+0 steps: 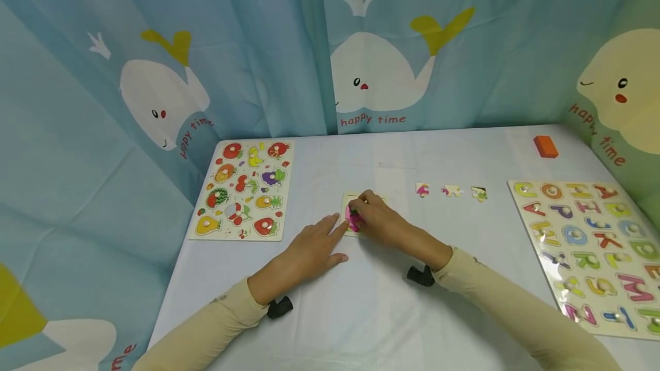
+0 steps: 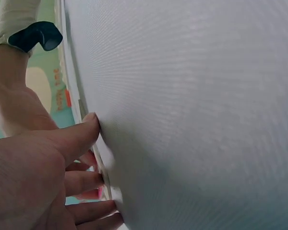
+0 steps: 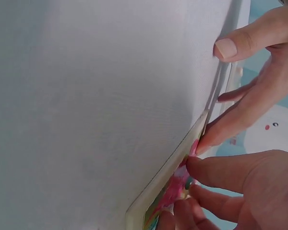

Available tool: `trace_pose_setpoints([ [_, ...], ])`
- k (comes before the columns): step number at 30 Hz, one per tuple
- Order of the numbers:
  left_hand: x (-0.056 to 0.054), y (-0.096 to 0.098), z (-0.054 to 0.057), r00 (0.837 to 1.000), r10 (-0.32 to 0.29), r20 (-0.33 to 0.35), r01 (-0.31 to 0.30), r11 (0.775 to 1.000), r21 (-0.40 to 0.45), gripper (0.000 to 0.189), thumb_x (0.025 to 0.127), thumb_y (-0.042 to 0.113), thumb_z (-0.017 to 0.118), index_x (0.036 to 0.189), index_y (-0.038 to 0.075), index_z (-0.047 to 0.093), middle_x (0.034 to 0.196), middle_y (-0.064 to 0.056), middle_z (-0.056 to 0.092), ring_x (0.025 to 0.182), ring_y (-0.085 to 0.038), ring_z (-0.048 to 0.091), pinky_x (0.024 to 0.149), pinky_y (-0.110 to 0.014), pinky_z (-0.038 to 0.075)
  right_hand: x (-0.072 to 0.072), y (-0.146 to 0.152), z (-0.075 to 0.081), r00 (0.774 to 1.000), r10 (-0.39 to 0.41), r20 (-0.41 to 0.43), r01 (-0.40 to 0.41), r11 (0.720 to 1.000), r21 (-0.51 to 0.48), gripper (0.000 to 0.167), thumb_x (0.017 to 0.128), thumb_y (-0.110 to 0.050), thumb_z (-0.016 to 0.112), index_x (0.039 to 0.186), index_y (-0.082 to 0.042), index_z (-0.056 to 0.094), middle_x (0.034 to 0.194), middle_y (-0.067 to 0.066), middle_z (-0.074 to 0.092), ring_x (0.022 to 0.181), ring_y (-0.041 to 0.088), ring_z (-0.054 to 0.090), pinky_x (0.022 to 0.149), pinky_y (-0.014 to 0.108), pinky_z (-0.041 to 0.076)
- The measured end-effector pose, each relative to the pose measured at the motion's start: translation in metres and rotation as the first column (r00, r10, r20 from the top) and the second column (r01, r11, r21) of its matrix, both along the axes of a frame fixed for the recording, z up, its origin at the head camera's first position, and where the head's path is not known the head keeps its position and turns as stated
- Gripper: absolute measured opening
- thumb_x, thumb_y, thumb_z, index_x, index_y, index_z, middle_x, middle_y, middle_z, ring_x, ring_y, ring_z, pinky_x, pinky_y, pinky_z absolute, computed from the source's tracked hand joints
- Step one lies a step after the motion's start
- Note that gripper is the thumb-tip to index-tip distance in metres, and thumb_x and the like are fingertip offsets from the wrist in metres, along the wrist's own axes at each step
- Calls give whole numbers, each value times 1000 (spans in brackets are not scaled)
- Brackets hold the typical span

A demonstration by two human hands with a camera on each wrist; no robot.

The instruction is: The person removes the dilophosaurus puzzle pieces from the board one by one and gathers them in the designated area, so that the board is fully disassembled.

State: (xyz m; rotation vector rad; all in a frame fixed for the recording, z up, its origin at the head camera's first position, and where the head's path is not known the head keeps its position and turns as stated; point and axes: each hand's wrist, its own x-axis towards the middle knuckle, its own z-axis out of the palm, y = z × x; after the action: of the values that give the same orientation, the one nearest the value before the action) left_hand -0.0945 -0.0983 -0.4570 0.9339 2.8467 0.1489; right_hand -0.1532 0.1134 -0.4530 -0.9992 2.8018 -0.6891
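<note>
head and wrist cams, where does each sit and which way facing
Head: head-worn, faces forward and down at table; left grip, right grip, sleeves show.
Left wrist: wrist-worn, low along table; left grip near, right beyond.
Right wrist: wrist-worn, low across puzzle; right grip near, left beyond.
Head and right wrist share the puzzle.

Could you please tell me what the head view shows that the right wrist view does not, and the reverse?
Only the head view shows the letter board, orange block and three loose puzzle pieces. Only the right wrist view shows the near right corner of the puzzle board, which the right hand covers in the head view. Both show that hand, the left hand, the white table and the whale curtain.
</note>
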Motion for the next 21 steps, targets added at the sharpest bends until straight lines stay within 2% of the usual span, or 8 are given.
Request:
trace_pose_setpoints([
  [7,-1,2,-1,1000,11,6,-11,1000,-14,73,105,51,62,162,9,43,166,-18,39,152,-30,41,110,-48,51,2,3,-4,999,-17,-27,13,992,-124,35,91,6,76,122,-4,63,111,19,62,99,31,63,87,45,58],
  [12,-1,2,-2,1000,11,3,-11,1000,-24,73,104,51,62,161,9,44,166,-18,39,152,-30,42,110,-48,51,-1,7,-2,999,-45,-6,43,981,-189,28,95,10,68,118,-5,69,101,15,68,95,29,66,86,46,59],
  [17,-1,3,-1,999,24,32,-23,999,-22,74,104,51,62,163,10,42,167,-18,38,152,-30,41,112,-49,49,-7,18,12,993,-95,68,109,967,-232,21,100,2,67,120,-3,70,106,12,71,98,28,70,90,46,60],
  [21,-1,3,1,998,39,59,-38,999,-20,75,104,51,62,164,10,39,168,-18,36,154,-31,39,114,-50,47,-15,38,28,976,-168,137,193,959,-205,15,103,-5,66,118,-2,69,108,11,73,99,27,70,88,46,59],
])
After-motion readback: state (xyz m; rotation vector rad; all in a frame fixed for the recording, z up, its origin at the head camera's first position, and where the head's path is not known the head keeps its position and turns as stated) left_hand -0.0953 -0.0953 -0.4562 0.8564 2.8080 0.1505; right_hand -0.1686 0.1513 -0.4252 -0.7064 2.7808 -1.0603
